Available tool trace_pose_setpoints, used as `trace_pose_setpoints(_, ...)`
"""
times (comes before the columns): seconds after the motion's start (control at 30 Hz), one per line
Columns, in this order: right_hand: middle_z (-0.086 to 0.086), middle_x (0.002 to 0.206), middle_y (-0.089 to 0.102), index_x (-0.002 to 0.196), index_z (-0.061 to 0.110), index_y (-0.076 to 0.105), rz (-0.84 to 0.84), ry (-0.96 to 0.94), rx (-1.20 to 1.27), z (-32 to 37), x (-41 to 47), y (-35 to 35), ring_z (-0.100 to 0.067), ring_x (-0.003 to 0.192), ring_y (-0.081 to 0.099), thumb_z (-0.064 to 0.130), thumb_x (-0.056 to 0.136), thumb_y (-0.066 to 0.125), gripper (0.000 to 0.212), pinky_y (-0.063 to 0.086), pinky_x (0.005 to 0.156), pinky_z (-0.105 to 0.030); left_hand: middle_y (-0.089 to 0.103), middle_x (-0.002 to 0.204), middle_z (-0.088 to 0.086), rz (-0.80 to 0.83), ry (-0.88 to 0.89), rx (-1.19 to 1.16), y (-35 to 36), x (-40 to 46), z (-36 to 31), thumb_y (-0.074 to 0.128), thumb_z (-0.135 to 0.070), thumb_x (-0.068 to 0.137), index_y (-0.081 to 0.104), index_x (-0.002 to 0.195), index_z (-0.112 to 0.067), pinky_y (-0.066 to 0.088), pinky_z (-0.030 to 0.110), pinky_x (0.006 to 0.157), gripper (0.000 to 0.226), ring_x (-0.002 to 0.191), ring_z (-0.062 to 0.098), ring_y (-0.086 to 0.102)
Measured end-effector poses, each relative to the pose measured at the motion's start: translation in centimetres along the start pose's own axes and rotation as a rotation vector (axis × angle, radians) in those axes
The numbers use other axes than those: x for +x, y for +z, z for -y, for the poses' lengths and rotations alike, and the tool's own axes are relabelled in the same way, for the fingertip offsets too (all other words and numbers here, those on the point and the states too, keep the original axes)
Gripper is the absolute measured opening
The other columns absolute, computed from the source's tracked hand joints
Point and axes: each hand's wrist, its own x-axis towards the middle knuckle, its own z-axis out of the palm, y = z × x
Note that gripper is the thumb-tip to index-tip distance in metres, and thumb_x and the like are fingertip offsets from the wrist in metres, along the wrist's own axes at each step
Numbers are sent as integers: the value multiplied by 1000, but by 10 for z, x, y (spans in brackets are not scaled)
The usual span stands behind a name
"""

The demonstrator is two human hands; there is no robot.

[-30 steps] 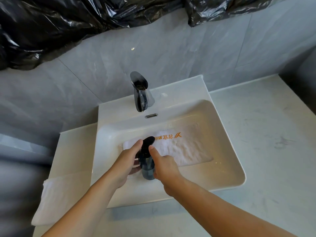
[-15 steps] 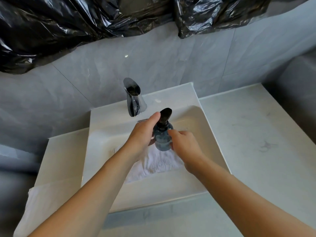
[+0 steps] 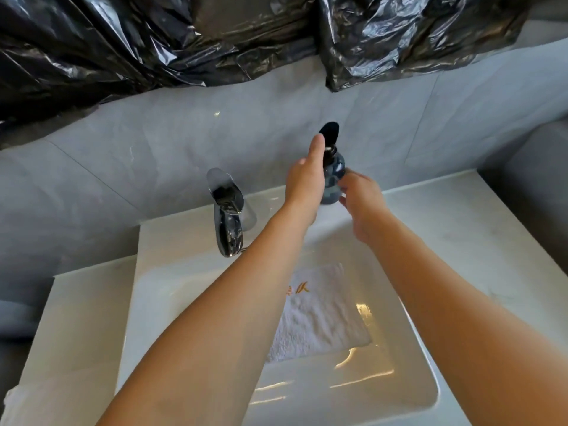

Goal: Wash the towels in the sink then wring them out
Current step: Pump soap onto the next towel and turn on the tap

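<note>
White towel (image 3: 319, 318) lying flat on the floor of the rectangular white sink (image 3: 424, 348), well below and nearer the viewer than the two hands; its surface is rumpled terry, with an orange embroidered mark near its far edge (partly hidden by the left forearm), and bright reflections play on the basin around it. A second white towel (image 3: 18, 401) shows only as a corner at the lower left, on the counter (image 3: 479, 229) beside the sink. Both hands meet at a dark blue translucent pump bottle (image 3: 333, 176) with a black pump head, held above the back ledge of the sink. The left hand (image 3: 305, 179) lies against the bottle's left side, fingers fairly straight and thumb reaching up beside the pump neck; the right hand (image 3: 361, 198) grips the bottle's lower right side with curled fingers. Left of the grip, and lower, stands the chrome faucet (image 3: 227, 216). Above the grip, crumpled black plastic sheeting (image 3: 153, 41) covers the upper part of the grey tiled wall (image 3: 153, 155).
</note>
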Motion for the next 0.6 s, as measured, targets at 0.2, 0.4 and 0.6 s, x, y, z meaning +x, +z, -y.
trace_pose_setpoints(0.2, -7, 90, 59, 84, 17, 60, -96, -67, 160, -15, 18, 3, -12, 92, 46, 8, 86, 44, 19, 42, 102, -40, 60, 92, -13, -24, 345, 370, -16, -25, -21, 52, -33, 95, 60, 92, -29, 43, 22, 69, 9, 83, 7, 56)
trace_pose_setpoints(0.4, 4, 124, 59, 131, 21, 56, 49, -152, -300, -87, -28, 22, -10, 101, 57, 16, 93, 47, 39, 42, 75, -16, 43, 147, 2, -201, 473, 1162, -131, -57, -10, 62, -24, 85, 50, 135, -12, 39, 37, 103, 53, 129, 27, 47)
trace_pose_setpoints(0.6, -2, 137, 52, 135, 19, 53, 286, -48, -611, -127, -54, 38, -21, 104, 62, 13, 94, 44, 42, 52, 89, -33, 33, 156, 14, -215, 517, 1406, -146, -40, 6, 53, -20, 95, 32, 150, -7, 44, 45, 98, 59, 127, 37, 51)
